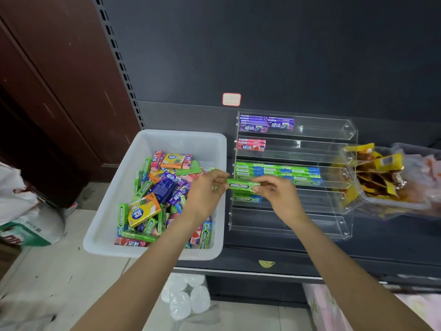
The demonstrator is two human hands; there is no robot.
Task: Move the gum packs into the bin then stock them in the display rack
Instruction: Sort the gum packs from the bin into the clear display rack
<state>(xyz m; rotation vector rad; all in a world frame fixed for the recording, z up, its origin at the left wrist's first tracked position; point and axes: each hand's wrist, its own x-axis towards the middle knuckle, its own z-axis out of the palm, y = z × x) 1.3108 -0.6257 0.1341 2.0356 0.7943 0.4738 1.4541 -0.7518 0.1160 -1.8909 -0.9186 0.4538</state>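
A green Doublemint gum pack (241, 185) is held level between both hands, just in front of the clear acrylic display rack (343, 168). My left hand (206, 192) pinches its left end; my right hand (278, 194) pinches its right end. The rack's tiers hold purple packs (266, 124) at the top, red packs (251, 145) below, then green packs (278, 173), and one green pack (247, 199) lower down. Left of the rack, a white plastic bin (167, 139) holds several mixed gum packs (157, 197).
A clear tub of yellow snack packets (381, 177) sits right of the rack on the dark shelf (286, 256). Bags (26, 211) lie on the floor at left. Wrapped white items (183, 297) lie below the shelf edge. A price label (231, 99) is stuck on the back panel.
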